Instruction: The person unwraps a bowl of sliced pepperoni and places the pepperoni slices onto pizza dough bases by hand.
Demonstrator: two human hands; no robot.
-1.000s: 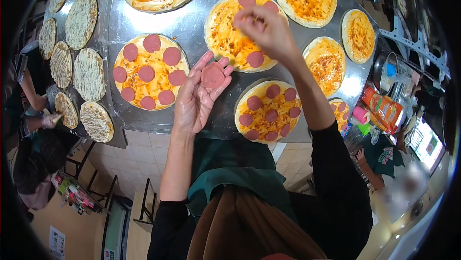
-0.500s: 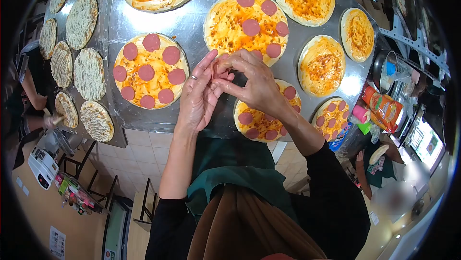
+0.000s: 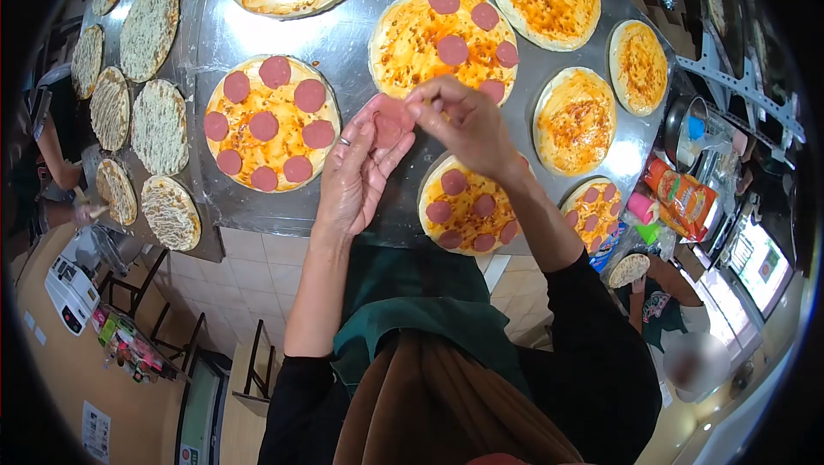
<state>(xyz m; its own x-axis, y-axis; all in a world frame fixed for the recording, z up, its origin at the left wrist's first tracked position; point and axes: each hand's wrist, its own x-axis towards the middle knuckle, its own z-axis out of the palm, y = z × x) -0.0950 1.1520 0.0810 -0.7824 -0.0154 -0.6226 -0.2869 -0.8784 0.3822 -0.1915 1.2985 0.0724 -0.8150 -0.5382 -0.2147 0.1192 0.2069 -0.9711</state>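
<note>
A round pink sausage slice [image 3: 391, 124] lies in my left hand [image 3: 350, 175], whose fingers curl around it. My right hand [image 3: 463, 124] pinches at the slice's right edge; any thin strip between the fingertips is too small to make out. Just behind my hands is a large pizza base [image 3: 403, 40] with cheese, orange sauce and several sausage slices, its near edge partly hidden. To the left sits a pizza [image 3: 257, 151] ringed with slices. A smaller topped pizza [image 3: 459, 237] lies under my right wrist.
Sauced bases [image 3: 575, 121] without slices stand at the right and back of the metal table [image 3: 378, 220]. Pale-topped pizzas [image 3: 160, 128] fill the left side, where another person's arm [image 3: 58, 160] reaches in. Packets [image 3: 682, 199] crowd the right edge. Another person [image 3: 665, 302] holds a pizza at far right.
My fingers have opened up around the sausage slice, which now shows flat in my left hand. My right hand has shifted slightly up and right. The person at far right has moved their pizza leftward.
</note>
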